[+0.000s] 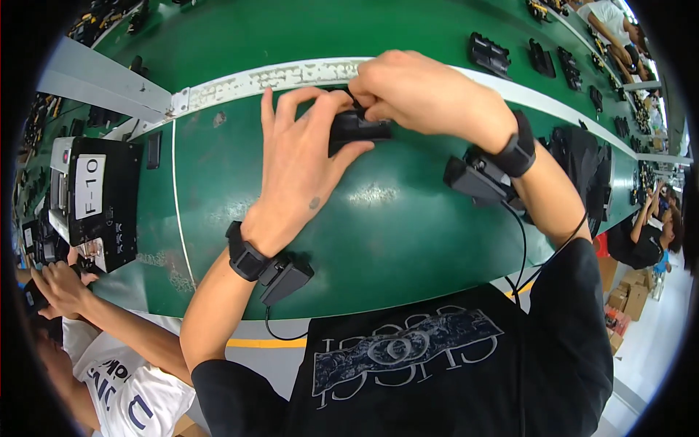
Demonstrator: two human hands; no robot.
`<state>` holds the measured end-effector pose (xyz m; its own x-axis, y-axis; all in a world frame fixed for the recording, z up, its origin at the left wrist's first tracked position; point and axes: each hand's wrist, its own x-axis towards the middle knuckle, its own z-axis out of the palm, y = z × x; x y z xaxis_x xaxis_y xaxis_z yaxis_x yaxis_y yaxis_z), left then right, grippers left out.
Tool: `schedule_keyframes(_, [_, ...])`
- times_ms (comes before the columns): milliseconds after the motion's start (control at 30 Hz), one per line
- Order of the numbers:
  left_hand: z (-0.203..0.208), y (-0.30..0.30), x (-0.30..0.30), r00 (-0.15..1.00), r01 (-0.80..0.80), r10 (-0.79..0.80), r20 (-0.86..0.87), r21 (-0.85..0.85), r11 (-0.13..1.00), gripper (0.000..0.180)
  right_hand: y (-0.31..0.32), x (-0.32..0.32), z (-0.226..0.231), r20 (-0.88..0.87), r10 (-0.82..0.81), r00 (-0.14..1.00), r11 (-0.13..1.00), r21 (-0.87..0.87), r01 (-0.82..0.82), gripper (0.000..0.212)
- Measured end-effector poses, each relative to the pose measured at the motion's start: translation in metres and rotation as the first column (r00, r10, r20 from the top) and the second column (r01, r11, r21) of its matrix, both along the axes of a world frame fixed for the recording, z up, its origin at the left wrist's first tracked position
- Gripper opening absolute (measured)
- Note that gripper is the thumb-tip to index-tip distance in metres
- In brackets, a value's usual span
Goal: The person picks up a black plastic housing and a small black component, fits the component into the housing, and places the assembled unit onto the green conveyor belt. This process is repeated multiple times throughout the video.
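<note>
A black moulded plastic part (360,130) rests at the far edge of the green bench, partly covered by my fingers. My left hand (297,149) steadies it from the left, thumb along its near side and fingertips at its top. Over the part's upper right, my right hand (426,91) is closed with its fingers curled together. Whatever those fingers pinch is hidden behind the knuckles. Each wrist wears a black strap with a small black box attached.
A white metal rail (284,75) borders the green bench (349,233). Beyond it, black parts (489,54) lie in a row on green. A black machine (109,197) stands left, near a co-worker's hand (62,288). Black bags (579,164) lie right. Cables hang from my wrist boxes.
</note>
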<state>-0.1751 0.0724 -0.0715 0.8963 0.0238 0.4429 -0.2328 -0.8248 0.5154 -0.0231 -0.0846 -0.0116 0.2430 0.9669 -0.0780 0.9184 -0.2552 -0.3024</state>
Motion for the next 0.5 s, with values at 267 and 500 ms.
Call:
schedule_keyframes(267, [0.001,-0.002,0.002,0.998,-0.029,0.025,0.055,0.063,0.998,0.062,-0.014,-0.019,-0.013,0.138,-0.097,0.986,0.98,0.188,0.07,0.018])
schedule_keyframes(500, [0.014,0.018,0.031,0.987,-0.057,0.048,0.154,0.054,0.997,0.064,-0.04,0.045,0.0,0.325,-0.346,0.88,0.921,0.296,0.253,0.019])
